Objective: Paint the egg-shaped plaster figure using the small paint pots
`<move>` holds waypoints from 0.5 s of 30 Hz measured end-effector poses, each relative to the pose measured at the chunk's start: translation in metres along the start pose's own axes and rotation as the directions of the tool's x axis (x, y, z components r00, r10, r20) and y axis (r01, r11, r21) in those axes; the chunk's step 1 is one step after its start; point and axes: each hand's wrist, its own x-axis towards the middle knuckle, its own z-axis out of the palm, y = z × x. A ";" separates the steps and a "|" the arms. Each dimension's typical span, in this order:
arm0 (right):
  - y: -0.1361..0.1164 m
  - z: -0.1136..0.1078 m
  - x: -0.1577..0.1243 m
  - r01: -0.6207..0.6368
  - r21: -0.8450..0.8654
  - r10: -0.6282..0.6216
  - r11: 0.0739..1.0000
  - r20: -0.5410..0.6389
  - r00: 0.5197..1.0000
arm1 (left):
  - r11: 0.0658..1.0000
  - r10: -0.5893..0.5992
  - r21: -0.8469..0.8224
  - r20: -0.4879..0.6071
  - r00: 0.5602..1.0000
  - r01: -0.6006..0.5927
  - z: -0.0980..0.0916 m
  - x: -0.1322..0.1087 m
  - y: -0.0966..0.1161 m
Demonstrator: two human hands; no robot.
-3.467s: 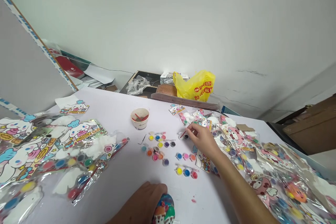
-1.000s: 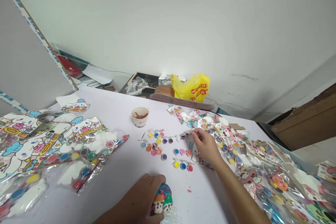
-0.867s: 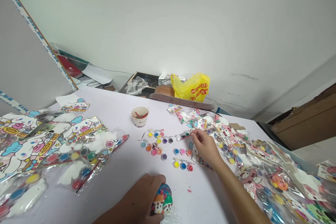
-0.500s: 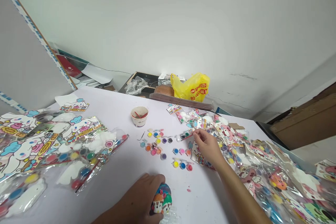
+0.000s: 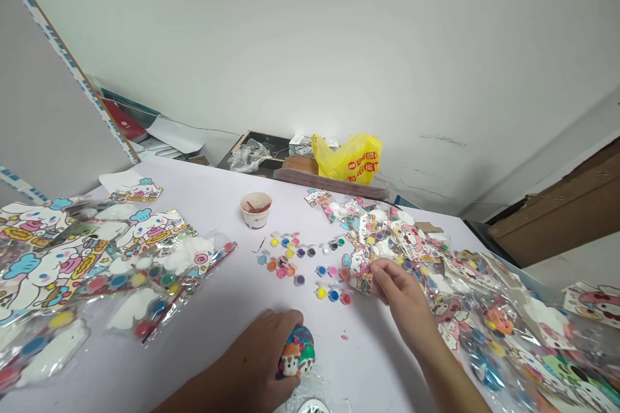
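My left hand (image 5: 264, 355) is closed around a small painted figurine (image 5: 299, 353) with blue, orange, green and white parts, low over the table. Crumpled clear plastic (image 5: 314, 390) lies just below it. Between the thumb and fingers of my right hand (image 5: 394, 284) is a thin red paintbrush (image 5: 359, 276), pinched near the paint pots. Its tip is too small to make out clearly. Strips of little paint pots stand left of that hand: one with yellow, blue and red (image 5: 334, 295), another with blue and pink (image 5: 333, 271), and a mixed cluster (image 5: 283, 264).
A paper cup (image 5: 256, 210) with red sticks in it stands behind the paints. Bagged painting kits (image 5: 159, 258) cover the left side, and more bagged kits (image 5: 465, 297) spread over the right. A yellow plastic bag (image 5: 346, 158) sits beyond the far edge.
My right hand has drawn back from the upper dark-and-green pots, moving down and to the right with the paintbrush. My left hand still holds the figurine. The view has shifted slightly.
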 end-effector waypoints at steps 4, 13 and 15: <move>0.009 0.018 -0.037 -0.054 0.086 0.051 0.995 0.029 0.998 | 0.998 0.061 0.018 -0.028 0.998 -0.060 0.001 -0.002 0.000; 0.025 0.046 -0.054 -0.124 0.119 0.111 0.985 0.107 0.988 | 0.996 0.094 0.013 -0.034 0.995 -0.093 0.009 -0.002 -0.006; 0.026 0.047 -0.055 -0.113 0.109 0.104 0.988 0.086 0.991 | 0.995 0.094 0.014 -0.025 0.995 -0.094 0.009 -0.002 -0.006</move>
